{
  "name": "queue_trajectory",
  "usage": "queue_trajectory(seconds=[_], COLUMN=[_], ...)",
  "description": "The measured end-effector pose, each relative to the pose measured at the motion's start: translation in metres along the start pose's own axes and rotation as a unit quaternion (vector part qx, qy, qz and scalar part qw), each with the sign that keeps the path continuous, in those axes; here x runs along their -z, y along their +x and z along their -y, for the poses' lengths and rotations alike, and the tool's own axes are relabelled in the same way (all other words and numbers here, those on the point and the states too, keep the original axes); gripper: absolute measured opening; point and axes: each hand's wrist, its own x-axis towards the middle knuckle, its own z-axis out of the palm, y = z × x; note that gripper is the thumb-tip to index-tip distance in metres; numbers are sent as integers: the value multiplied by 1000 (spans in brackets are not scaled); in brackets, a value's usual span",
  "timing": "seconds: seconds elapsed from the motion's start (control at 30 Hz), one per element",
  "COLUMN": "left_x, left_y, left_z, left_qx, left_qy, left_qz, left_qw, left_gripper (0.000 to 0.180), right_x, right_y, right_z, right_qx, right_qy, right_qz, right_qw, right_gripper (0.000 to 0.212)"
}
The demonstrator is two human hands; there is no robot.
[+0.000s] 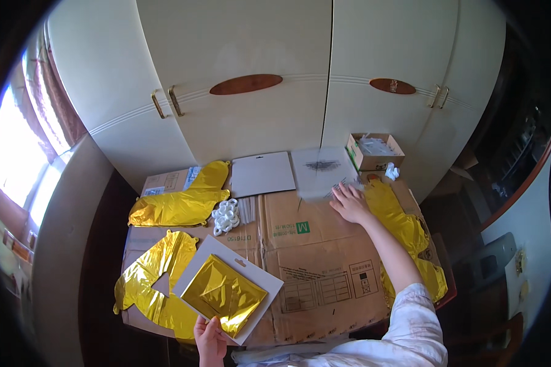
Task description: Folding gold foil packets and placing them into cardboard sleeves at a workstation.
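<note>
My left hand (pixel 209 336) pinches the lower edge of a white hanging card (pixel 267 285) with a folded gold foil balloon (pixel 225 293) lying flat on it. The card is tilted above the near left of the cardboard-covered table. Farther off, my right hand (pixel 349 203) is stretched out with its fingers apart, at the near right corner of a clear plastic bag (pixel 315 177). The fingertips appear to touch the bag. Left of the bag lies a blank white card (pixel 263 174), probably the top of a stack.
Unfolded gold foil balloons lie at far left (pixel 180 207), near left (pixel 142 266) and right (pixel 401 217). White rings (pixel 226 216) sit beside thin straws (pixel 247 210). A small open box (pixel 373 160) holds clear pieces, near a crumpled white item (pixel 392 171). Cabinets (pixel 239 43) stand behind the cardboard (pixel 312 244).
</note>
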Motion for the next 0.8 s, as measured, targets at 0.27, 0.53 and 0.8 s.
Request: queue_trajectory(seconds=[0.27, 0.53, 0.8], left_x=[6, -5, -2], left_y=[7, 11, -9], left_z=[12, 9, -5], left_qx=[23, 25, 1], left_qy=[16, 17, 29], left_qz=[-37, -71, -89], left_qw=[999, 997, 996], left_gripper=[21, 26, 21], right_x=[18, 10, 23], right_y=[80, 127, -8], right_z=[10, 10, 99], right_qx=[-81, -138, 234], right_qy=[-14, 2, 150], right_qz=[14, -63, -188], right_qw=[997, 988, 942], right_gripper=[67, 70, 46])
